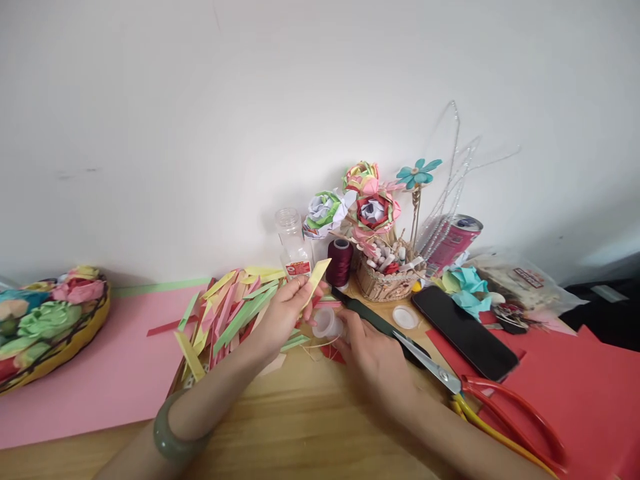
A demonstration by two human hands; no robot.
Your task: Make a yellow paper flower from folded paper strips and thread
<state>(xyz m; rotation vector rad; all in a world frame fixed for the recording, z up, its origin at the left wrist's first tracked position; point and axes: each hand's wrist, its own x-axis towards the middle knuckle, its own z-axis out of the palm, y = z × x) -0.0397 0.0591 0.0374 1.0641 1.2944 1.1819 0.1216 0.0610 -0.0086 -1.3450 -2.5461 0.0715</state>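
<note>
My left hand [285,310] is closed on a yellow paper strip [319,277], which sticks up past the fingertips. Beside it, my right hand [367,353] has its fingers curled round a small clear plastic cup [327,323] tilted over the wooden table. Whether the cup has anything in it cannot be made out. A round white lid [405,317] lies to the right of the cup. Left of my left hand is a pile of cut paper strips [240,307] in pink, green and yellow. Thin string [320,347] lies just below the cup.
Red-and-yellow-handled scissors [465,387], a black phone [465,333] and red paper [580,387] lie on the right. Behind stand a glass jar [293,240], a maroon thread spool [340,263], a basket [385,287] with paper flowers, and a pink can [455,240]. A flower basket [100,317] sits at left.
</note>
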